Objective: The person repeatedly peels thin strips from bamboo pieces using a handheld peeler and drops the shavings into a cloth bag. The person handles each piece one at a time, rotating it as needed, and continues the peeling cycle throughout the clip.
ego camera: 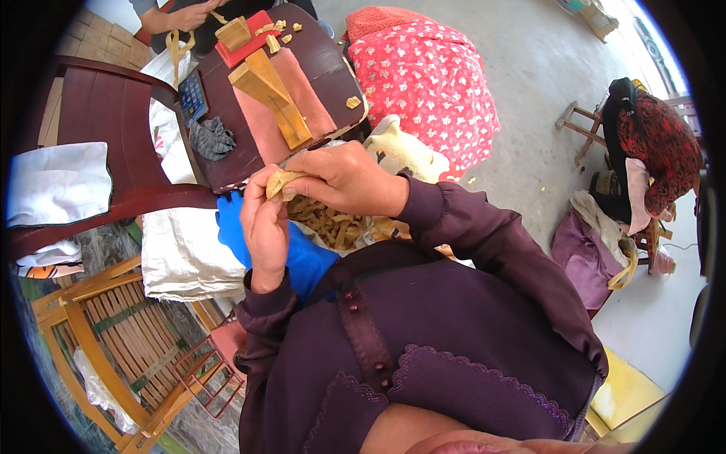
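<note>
Both my hands hold one folded tan strip (279, 183) above the near edge of the table. My left hand (265, 232) pinches its left end between thumb and fingers. From the right, my right hand (349, 177) grips the same strip, thumb below and fingers curled over the top. Part of the strip is hidden by my fingers. Beneath my hands, a pile of similar tan strips (329, 224) lies in a bag at my lap. Something bright blue (306, 255), cloth or a rubber glove, rests behind my left wrist.
A dark red table (326, 62) carries an angled wooden tool (272, 102) on a pink cloth (258, 133), a calculator (193, 96) and a grey rag (211, 138). Another person's hand (190, 16) works across it. A pink patterned cloth (425, 91) covers a bulky heap.
</note>
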Action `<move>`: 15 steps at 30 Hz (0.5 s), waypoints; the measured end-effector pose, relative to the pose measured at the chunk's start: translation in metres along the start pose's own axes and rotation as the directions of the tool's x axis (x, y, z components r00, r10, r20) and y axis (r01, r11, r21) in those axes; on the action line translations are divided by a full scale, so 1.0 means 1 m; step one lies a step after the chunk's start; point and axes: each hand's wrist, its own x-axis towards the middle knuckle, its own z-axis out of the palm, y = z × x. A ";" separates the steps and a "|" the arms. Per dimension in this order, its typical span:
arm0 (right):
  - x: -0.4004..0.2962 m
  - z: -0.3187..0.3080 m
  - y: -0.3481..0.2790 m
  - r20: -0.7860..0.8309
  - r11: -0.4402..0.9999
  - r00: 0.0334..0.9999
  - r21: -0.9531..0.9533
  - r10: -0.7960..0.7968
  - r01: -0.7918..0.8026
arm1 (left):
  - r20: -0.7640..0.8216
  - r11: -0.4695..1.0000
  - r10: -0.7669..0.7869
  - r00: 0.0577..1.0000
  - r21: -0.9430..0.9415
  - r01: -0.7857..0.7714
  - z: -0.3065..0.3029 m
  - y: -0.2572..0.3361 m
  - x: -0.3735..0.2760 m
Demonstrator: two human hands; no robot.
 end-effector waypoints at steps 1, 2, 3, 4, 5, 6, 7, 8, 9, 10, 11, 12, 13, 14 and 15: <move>0.000 0.000 0.002 0.036 0.991 0.997 0.118 0.064 -0.068 | 0.006 0.992 0.056 0.998 0.112 -0.057 -0.003 -0.003 0.001; -0.001 0.003 0.002 0.103 0.889 0.983 0.420 0.152 -0.182 | 0.045 0.965 0.151 0.988 0.211 -0.157 -0.007 -0.004 0.007; -0.003 0.004 -0.003 0.169 0.831 0.965 0.493 0.199 -0.257 | 0.053 0.956 0.242 0.969 0.160 -0.248 -0.007 -0.003 0.013; -0.005 0.005 -0.008 0.237 0.762 0.942 0.556 0.237 -0.332 | 0.055 0.947 0.250 0.967 0.194 -0.256 -0.016 -0.004 0.016; -0.007 0.005 -0.011 0.307 0.683 0.913 0.609 0.267 -0.404 | 0.058 0.937 0.258 0.964 0.228 -0.265 -0.024 -0.007 0.017; -0.006 0.005 -0.008 0.314 0.698 0.919 0.603 0.237 -0.386 | -0.009 0.892 0.278 0.961 0.374 -0.254 -0.023 -0.007 0.013; -0.005 0.004 -0.008 0.280 0.688 0.922 0.615 0.267 -0.386 | -0.038 0.902 0.280 0.959 0.354 -0.249 -0.020 -0.008 0.010; -0.002 0.002 -0.009 0.248 0.677 0.923 0.627 0.296 -0.385 | -0.067 0.911 0.281 0.957 0.333 -0.244 -0.012 -0.010 0.007; 0.001 0.002 -0.010 0.223 0.665 0.921 0.640 0.320 -0.386 | -0.104 0.918 0.284 0.953 0.316 -0.239 -0.007 -0.010 0.003; 0.001 0.004 -0.006 0.240 0.650 0.906 0.635 0.348 -0.417 | -0.086 0.970 0.232 0.969 0.100 -0.223 -0.007 -0.009 -0.001; 0.002 0.002 -0.005 0.202 0.649 0.910 0.646 0.362 -0.402 | -0.078 0.962 0.247 0.966 0.141 -0.235 -0.001 -0.007 0.000; 0.000 0.005 -0.004 0.178 0.639 0.910 0.662 0.374 -0.392 | -0.083 0.952 0.260 0.962 0.191 -0.241 0.006 -0.004 0.000; 0.000 0.010 -0.004 0.164 0.618 0.910 0.687 0.380 -0.381 | -0.096 0.936 0.273 0.957 0.257 -0.241 0.008 -0.001 -0.001; 0.000 0.010 -0.002 0.158 0.616 0.895 0.676 0.416 -0.405 | -0.083 0.935 0.249 0.965 0.279 -0.217 0.007 -0.003 0.003; 0.001 0.010 -0.001 0.157 0.609 0.883 0.670 0.443 -0.424 | -0.076 0.930 0.229 0.970 0.313 -0.195 0.005 -0.004 0.008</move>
